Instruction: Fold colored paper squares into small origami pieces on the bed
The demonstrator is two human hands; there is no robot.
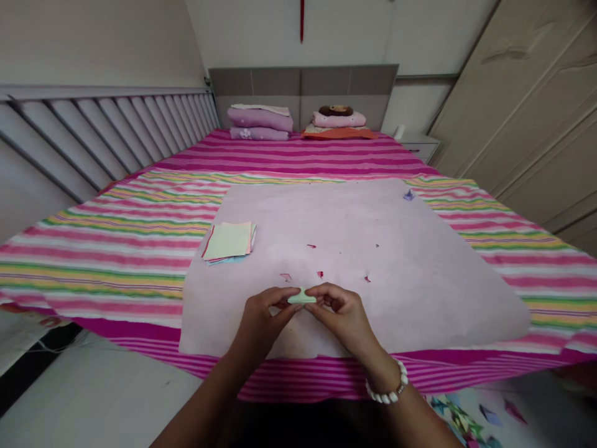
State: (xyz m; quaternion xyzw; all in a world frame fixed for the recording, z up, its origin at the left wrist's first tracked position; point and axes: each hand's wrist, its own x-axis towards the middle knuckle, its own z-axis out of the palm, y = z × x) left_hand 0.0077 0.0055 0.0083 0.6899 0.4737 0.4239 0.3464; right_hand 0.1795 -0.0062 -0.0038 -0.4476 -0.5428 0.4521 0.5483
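A small pale green folded paper [302, 298] is held just above the grey-white sheet on the bed. My left hand [270, 311] pinches its left end between thumb and fingers. At the other end, my right hand [340, 311] grips it the same way, with a white bead bracelet on that wrist. Fingertips cover parts of the paper, so its exact folded shape is hard to make out. To the left lies a stack of square coloured papers [228, 241], a pale green one on top.
The sheet [443, 292] covers the middle of a striped bed [116, 242]. Small red marks or scraps [319, 274] dot it, and a purple folded paper piece [408, 195] sits at its far right corner. Several colourful folded papers [461, 417] lie on the floor, lower right.
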